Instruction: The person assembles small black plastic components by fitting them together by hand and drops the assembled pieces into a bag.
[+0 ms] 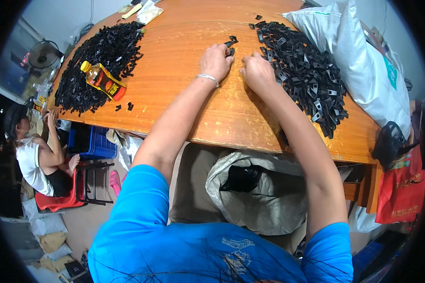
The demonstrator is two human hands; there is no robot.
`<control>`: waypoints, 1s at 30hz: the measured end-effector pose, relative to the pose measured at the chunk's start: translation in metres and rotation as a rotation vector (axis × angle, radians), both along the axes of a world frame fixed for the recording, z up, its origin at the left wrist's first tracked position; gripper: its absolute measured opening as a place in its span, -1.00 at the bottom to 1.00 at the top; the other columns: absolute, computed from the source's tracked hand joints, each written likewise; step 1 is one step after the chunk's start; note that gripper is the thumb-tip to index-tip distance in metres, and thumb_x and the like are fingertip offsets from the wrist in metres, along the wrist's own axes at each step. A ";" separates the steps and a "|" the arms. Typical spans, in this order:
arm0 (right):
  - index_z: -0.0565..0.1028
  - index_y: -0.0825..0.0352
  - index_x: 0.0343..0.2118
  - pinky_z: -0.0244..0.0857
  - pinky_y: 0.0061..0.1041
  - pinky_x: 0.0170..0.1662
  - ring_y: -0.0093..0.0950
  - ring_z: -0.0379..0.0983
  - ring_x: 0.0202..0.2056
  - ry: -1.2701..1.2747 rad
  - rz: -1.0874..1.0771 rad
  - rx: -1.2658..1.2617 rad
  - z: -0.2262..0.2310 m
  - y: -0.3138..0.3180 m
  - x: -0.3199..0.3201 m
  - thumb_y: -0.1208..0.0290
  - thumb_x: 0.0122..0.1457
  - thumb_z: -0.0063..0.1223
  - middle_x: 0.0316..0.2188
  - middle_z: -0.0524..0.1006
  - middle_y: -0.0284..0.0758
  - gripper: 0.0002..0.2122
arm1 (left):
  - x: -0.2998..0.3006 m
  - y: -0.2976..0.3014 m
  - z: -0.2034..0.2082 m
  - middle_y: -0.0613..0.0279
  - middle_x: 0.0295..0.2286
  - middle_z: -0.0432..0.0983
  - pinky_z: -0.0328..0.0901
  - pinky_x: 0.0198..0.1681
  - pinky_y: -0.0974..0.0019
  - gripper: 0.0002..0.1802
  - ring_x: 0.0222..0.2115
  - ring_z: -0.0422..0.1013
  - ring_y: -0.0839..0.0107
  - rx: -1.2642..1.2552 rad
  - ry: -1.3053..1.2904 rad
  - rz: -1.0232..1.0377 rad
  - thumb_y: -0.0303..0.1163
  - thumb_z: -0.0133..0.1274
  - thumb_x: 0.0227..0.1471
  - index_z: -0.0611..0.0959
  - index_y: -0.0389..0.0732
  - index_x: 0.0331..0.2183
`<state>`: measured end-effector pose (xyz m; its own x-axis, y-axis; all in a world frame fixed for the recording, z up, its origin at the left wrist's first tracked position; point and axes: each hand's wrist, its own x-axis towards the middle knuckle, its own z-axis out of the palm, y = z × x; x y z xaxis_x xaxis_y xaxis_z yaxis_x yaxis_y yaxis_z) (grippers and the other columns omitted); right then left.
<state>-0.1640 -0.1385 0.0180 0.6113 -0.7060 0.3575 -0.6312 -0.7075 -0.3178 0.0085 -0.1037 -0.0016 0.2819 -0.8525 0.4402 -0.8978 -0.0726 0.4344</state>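
Observation:
My left hand (216, 62), with a bracelet at the wrist, is over the middle of the wooden table, its fingers curled and closed. A small black plastic piece (232, 51) shows at its thumb and fingertips. Just beyond lie a few more loose black pieces (231, 40). My right hand (259, 71) is closed a little to the right, fingers drawn in; whatever they hold is hidden. It is close to the left edge of a pile of black plastic parts with rectangular slots (311, 70).
A heap of smaller black parts (104, 47) covers the table's left, beside a yellow-capped drink bottle (104, 81). A white sack (373, 70) leans at right. An open woven sack (278, 203) hangs below the front edge. Another person (38, 151) sits at far left.

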 end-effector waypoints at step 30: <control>0.68 0.32 -0.26 0.46 -0.12 -0.14 -0.09 0.60 -0.22 -0.094 -0.079 0.111 -0.009 0.128 -0.107 0.40 0.10 0.36 -0.29 0.61 -0.14 -0.83 | -0.063 0.163 -0.009 0.12 -0.36 0.56 0.37 -0.14 0.06 -0.79 -0.23 0.47 0.05 -0.013 0.225 -0.352 -0.48 0.40 -0.09 0.76 -0.19 -0.32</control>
